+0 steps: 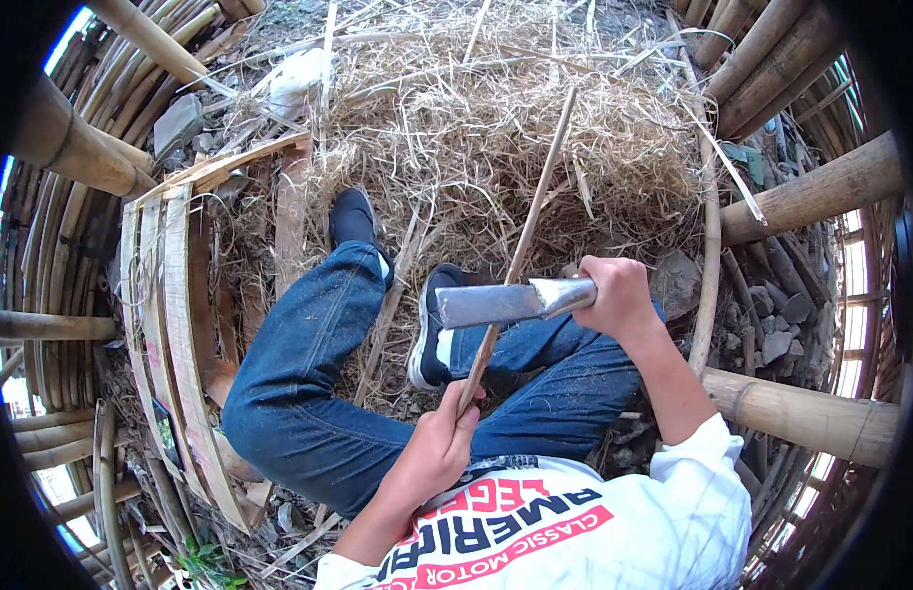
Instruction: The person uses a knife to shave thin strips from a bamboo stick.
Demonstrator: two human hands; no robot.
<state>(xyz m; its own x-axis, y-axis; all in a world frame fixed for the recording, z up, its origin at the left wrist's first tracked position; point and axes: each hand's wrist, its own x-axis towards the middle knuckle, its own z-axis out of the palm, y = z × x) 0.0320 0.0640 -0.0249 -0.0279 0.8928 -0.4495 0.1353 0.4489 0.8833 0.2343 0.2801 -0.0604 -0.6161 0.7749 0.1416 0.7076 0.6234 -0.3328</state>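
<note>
A wide heap of dry, straw-like strands (623, 172) covers the ground ahead. At its upper left lies a crumpled white bag (299, 77), near a grey, flat-faced block (178, 125). To the left, a frame of pale wooden slats (181, 256) leans at an angle. Thick bamboo poles (810, 418) jut in from both sides. Broken grey stones (776, 344) lie at right; a green leafy plant (206, 562) grows at lower left.

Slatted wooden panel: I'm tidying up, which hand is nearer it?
Left. The left hand, on the thin stick, is right of the slatted wooden panel; the right hand, holding the metal-handled blade, is farther right.
</note>
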